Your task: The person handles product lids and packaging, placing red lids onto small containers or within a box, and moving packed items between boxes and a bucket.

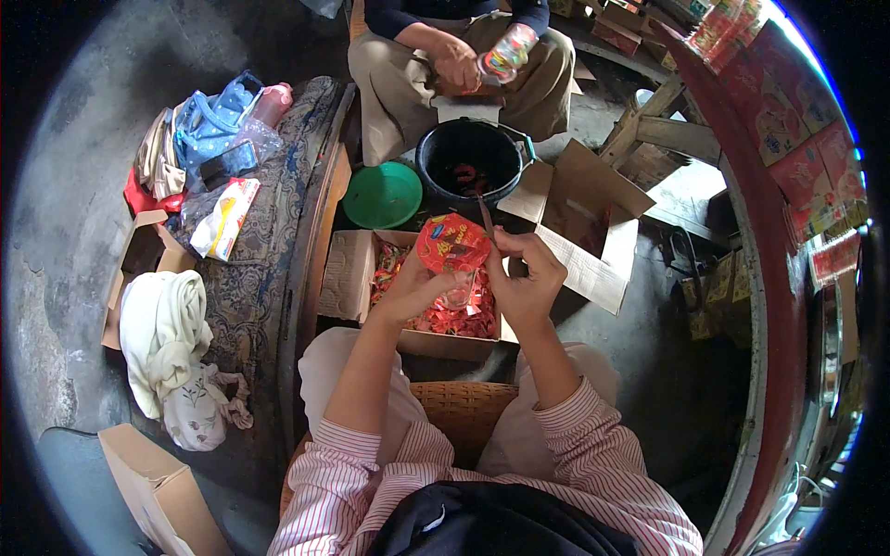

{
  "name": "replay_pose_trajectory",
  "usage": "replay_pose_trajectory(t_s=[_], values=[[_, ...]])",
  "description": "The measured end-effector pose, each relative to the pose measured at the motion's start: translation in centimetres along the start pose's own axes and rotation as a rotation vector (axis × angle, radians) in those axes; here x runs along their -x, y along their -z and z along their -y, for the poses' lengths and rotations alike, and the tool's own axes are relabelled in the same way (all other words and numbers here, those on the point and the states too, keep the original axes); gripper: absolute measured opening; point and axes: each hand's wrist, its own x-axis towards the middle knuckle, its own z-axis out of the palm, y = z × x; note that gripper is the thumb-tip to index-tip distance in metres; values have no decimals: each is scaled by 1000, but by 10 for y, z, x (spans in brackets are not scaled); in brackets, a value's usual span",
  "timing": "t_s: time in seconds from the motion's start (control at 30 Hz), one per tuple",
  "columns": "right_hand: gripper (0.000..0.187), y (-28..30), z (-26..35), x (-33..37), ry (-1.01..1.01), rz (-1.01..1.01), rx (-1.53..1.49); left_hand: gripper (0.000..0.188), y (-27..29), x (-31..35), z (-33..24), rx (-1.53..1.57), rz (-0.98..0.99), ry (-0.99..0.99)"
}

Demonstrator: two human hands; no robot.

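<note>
My left hand (406,293) is closed round a clear plastic cup with a printed red film lid (454,243), which is tipped so that the lid faces up. A narrow knife (486,217) is pinched in my right hand (530,276), its blade pointing away from me beside the lid's right edge. Whether the blade touches the lid, I cannot tell. Below both hands, between my knees, an open cardboard box (445,347) holds many red film pieces. Just beyond the cup stands a black bucket (431,167) with some dark liquid and red bits inside.
Across from me sits another person, whose hands (459,63) hold a similar printed cup (508,56). A green plastic basin (382,196) lies left of the bucket, an open carton (593,218) right of it. Bags and cloth (167,320) are at the left; a red shelf edge (774,278) rises at the right.
</note>
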Motion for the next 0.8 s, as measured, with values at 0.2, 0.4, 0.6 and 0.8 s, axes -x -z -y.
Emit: replay_pose_trajectory(t_s=[0.2, 0.4, 0.6, 0.8], values=[[18, 1, 0, -1, -23, -3, -25, 63, -1, 0, -4, 24, -6, 6], [18, -5, -2, 2, 31, -27, 3, 63, -5, -11, 7, -105, -115, -150], [19, -6, -1, 6, 25, -25, 36, 58, -10, -11, 14, -168, -189, -268], [20, -8, -1, 8, 61, -37, 76, 52, -18, -12, 12, -211, -246, -258]])
